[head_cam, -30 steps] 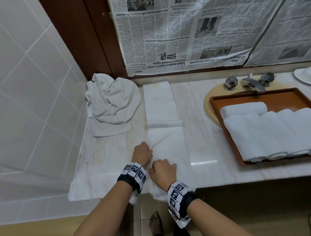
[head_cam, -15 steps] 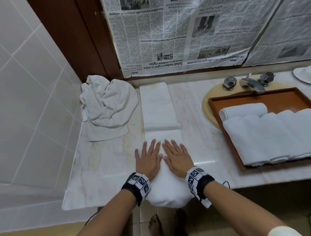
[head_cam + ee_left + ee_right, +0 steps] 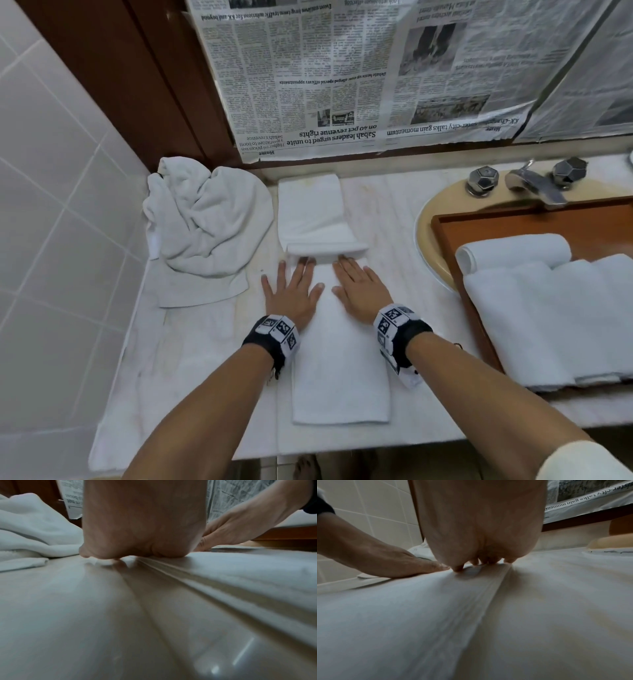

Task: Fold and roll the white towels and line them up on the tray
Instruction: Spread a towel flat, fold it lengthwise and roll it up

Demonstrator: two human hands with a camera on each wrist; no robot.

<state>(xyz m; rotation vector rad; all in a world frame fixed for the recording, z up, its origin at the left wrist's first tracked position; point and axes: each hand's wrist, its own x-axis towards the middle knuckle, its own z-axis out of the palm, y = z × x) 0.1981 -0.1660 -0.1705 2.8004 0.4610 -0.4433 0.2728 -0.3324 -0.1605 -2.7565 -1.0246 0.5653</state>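
Where marble counter [image 3: 212, 359] meets tiled wall [image 3: 51, 205], flat straight fingers [image 3: 301, 274] on towel [image 3: 339, 359].

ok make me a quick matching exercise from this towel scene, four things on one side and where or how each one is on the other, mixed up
Things:
1. crumpled towel
2. folded towel strip
3. rolled towels
4. left hand

Places or states:
A. lined up in the wooden tray
B. lying flat down the middle of the counter
C. heaped in the corner by the tiled wall
D. pressed flat, fingers straight, on the strip

Pairs: 1-C, 2-B, 3-A, 4-D
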